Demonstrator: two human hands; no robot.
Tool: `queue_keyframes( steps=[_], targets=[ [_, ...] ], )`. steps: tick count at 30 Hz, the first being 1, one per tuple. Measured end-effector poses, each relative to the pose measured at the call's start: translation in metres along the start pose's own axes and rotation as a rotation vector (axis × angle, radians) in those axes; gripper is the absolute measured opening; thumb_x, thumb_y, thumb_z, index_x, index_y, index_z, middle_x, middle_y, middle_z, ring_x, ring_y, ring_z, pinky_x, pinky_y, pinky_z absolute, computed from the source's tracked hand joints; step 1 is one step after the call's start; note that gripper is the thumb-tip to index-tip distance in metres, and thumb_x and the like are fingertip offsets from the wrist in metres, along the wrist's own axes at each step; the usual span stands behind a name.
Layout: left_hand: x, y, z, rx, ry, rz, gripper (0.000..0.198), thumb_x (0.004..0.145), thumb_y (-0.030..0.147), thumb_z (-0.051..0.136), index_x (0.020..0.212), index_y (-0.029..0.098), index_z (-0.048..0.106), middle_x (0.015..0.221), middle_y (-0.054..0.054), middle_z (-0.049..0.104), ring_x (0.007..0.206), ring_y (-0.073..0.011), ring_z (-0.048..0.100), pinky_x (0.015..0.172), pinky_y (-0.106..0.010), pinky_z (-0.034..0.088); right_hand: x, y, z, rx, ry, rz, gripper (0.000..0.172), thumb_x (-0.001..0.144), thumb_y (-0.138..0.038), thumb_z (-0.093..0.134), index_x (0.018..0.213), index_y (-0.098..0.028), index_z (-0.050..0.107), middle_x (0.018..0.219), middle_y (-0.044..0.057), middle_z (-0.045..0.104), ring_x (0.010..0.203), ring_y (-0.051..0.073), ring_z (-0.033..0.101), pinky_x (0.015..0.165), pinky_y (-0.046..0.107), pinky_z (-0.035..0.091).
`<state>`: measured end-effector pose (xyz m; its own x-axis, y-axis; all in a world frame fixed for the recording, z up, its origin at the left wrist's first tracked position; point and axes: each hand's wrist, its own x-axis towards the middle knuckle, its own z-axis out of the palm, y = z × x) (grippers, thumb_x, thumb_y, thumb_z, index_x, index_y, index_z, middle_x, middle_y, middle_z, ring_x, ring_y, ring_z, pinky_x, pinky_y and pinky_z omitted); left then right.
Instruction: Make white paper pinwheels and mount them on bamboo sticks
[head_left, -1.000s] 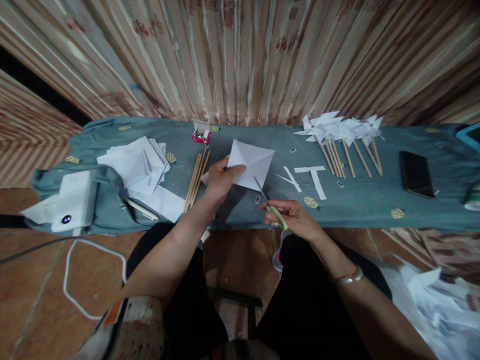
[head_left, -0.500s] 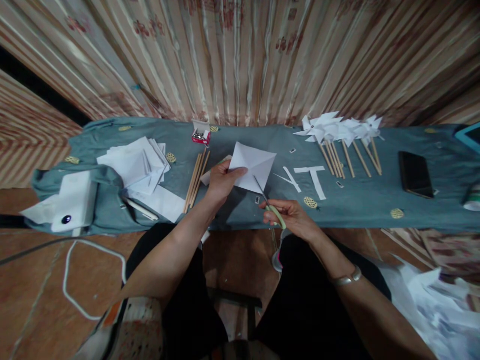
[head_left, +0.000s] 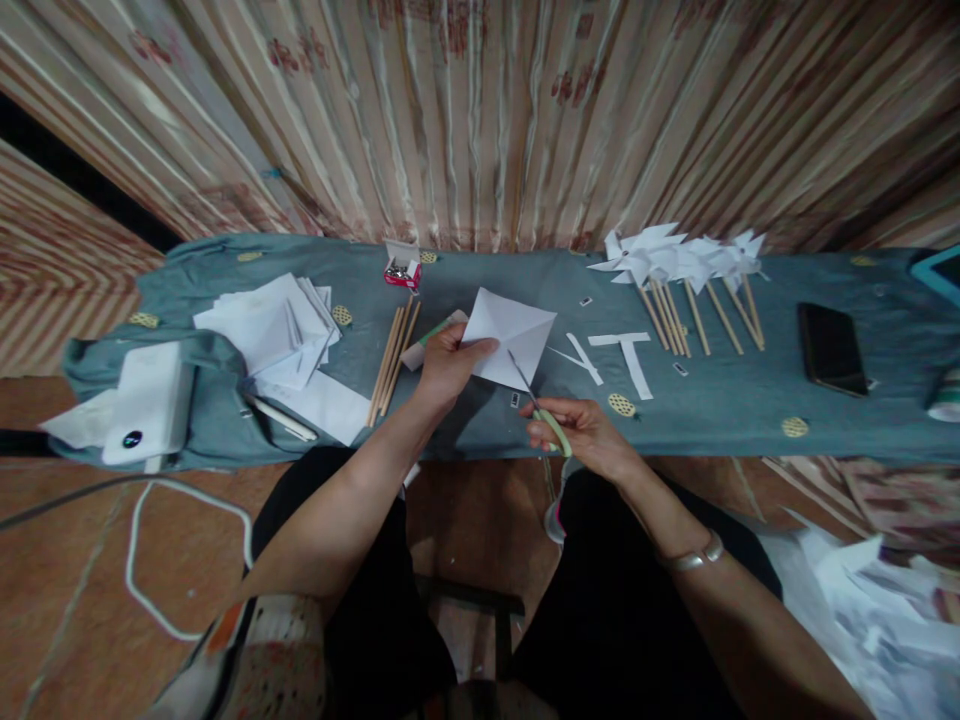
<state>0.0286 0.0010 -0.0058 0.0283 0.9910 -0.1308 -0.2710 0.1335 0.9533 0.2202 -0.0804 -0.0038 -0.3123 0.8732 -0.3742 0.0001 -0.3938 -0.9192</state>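
Observation:
A creased square of white paper (head_left: 514,325) is pinched at its left corner by my left hand (head_left: 448,365), thumb on top. My right hand (head_left: 574,430) is closed round the green handles of a pair of scissors (head_left: 553,430). Their blades reach onto the lower right part of the paper, pointing toward its middle. Just left of my left hand lie several wooden sticks (head_left: 394,360) and a rolled or boxed light green item (head_left: 433,338), partly hidden. White paper strips (head_left: 637,368) rest on the cloth to the right.
Paper pinwheels (head_left: 675,258) on sticks lie at the back right, with a black phone (head_left: 832,348) beyond. A small red box (head_left: 403,268) of metal pins stands at the back. On the left are a paper stack (head_left: 262,325), a pen (head_left: 285,418) and a white device (head_left: 148,400).
The paper and my left hand have shifted slightly to the right, uncovering more of the light green item. My right hand and the scissors have barely moved.

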Motion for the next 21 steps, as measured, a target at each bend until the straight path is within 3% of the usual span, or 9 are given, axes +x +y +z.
queue_keyframes(
  steps=[8, 21],
  targets=[
    [-0.0008, -0.0002, 0.0011, -0.009, -0.014, -0.004, 0.027, 0.056, 0.025, 0.082, 0.08, 0.016, 0.074, 0.073, -0.001, 0.073, 0.059, -0.014, 0.06, 0.059, -0.026, 0.046, 0.0007, 0.0024, -0.0001, 0.014, 0.017, -0.011, 0.043, 0.059, -0.047, 0.091, 0.09, -0.02, 0.076, 0.064, -0.003, 0.066, 0.057, 0.009, 0.061, 0.052, 0.021, 0.05],
    [-0.0003, -0.0015, 0.0015, -0.006, 0.006, -0.012, 0.026, 0.054, 0.027, 0.082, 0.077, 0.017, 0.073, 0.072, -0.001, 0.073, 0.059, -0.0146, 0.06, 0.058, -0.026, 0.046, 0.002, 0.0016, 0.002, -0.019, 0.026, -0.019, 0.041, 0.058, -0.048, 0.091, 0.085, -0.021, 0.076, 0.059, -0.004, 0.064, 0.051, 0.008, 0.056, 0.049, 0.022, 0.048]
  ],
)
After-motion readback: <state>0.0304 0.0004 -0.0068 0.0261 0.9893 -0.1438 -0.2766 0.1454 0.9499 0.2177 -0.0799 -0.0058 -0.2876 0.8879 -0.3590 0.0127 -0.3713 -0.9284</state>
